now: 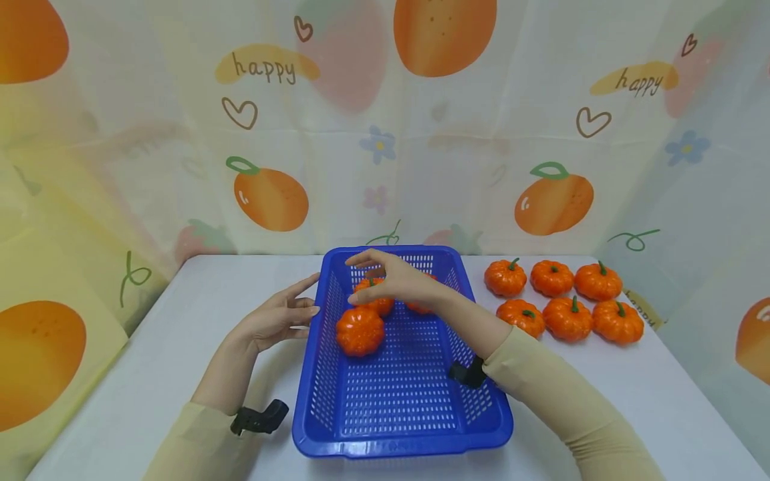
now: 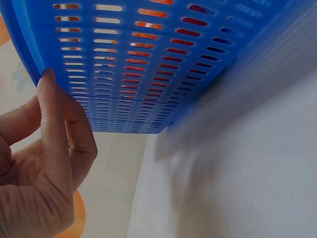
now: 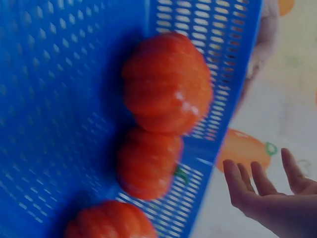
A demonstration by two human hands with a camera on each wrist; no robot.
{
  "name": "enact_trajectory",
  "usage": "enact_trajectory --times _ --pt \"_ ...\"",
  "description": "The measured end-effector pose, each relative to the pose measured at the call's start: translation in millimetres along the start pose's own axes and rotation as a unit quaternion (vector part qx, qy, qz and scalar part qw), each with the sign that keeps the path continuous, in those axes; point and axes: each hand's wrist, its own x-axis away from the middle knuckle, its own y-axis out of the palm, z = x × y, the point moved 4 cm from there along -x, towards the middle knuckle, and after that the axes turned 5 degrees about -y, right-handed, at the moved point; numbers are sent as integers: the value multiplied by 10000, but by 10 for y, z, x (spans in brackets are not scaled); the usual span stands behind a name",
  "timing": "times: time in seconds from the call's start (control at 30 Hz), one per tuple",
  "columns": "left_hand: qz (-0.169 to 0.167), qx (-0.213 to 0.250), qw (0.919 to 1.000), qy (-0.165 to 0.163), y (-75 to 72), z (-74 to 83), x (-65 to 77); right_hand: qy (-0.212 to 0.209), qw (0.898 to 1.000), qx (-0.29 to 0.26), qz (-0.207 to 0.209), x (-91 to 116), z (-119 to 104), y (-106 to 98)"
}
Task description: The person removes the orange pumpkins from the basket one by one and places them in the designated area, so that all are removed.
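A blue plastic basket [image 1: 403, 446] with slotted walls stands mid-table, with three small orange pumpkins inside. The front pumpkin [image 1: 359, 332] shows no stem and lies by the left wall. Behind it is a second pumpkin [image 1: 382, 306], partly covered by my right hand [image 1: 400, 280]. A third pumpkin [image 1: 419, 306] is mostly hidden by that hand and wrist. My right hand hovers over the basket, fingers spread and loosely bent, holding nothing; the right wrist view shows its palm bare. At the basket's left side, my left hand [image 1: 273, 317] touches just under the rim with a fingertip [image 2: 48, 74].
To the basket's right, several more orange pumpkins [image 1: 567, 318] sit in two rows on the white table [image 1: 625, 394]. A fruit-printed cloth [image 1: 337, 153] hangs along the table's back edge.
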Motion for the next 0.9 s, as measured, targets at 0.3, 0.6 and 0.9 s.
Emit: enact_trajectory --times 0.3,0.6,0.9 --pt "33 21 10000 -52 -3 7 -1 407 9959 254 -765 -52 243 141" --pt "-8 36 10000 -3 -7 9 -11 341 9870 593 -1451 -69 336 215" --pt "-99 105 9999 -19 -15 6 -21 351 9744 1148 -1903 -18 355 241"
